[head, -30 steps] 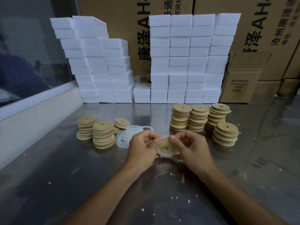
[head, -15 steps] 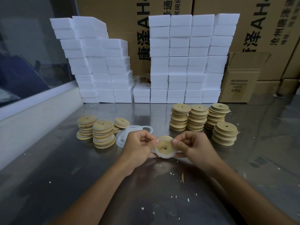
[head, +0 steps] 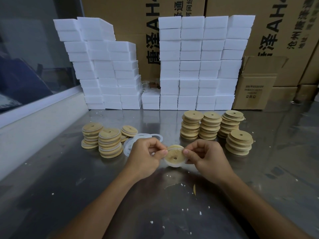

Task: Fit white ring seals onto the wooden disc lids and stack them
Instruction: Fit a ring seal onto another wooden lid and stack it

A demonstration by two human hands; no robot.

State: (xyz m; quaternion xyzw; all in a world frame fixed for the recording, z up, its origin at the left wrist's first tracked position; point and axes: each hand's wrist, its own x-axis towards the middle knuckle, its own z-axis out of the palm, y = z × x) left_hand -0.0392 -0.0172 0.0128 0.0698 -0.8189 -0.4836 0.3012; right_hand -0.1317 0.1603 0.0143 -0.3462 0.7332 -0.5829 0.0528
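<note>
I hold one wooden disc lid (head: 174,154) just above the metal table, tilted toward me, with a white ring seal (head: 173,165) showing around its lower edge. My left hand (head: 145,155) pinches its left rim and my right hand (head: 206,155) pinches its right rim. Loose white ring seals (head: 133,140) lie on the table behind my left hand. To the left stand stacks of lids with white seals (head: 109,143). To the right stand several stacks of bare wooden lids (head: 209,125).
A wall of white foam blocks (head: 198,66) lines the back of the steel table (head: 69,195), with cardboard boxes (head: 255,83) behind and at the right. A raised white ledge (head: 34,121) runs along the left. White crumbs dot the tabletop.
Both hands shifted slightly with the lid, and my fingers worked around its rim; the lid now faces me more fully, with the seal around its lower edge.
</note>
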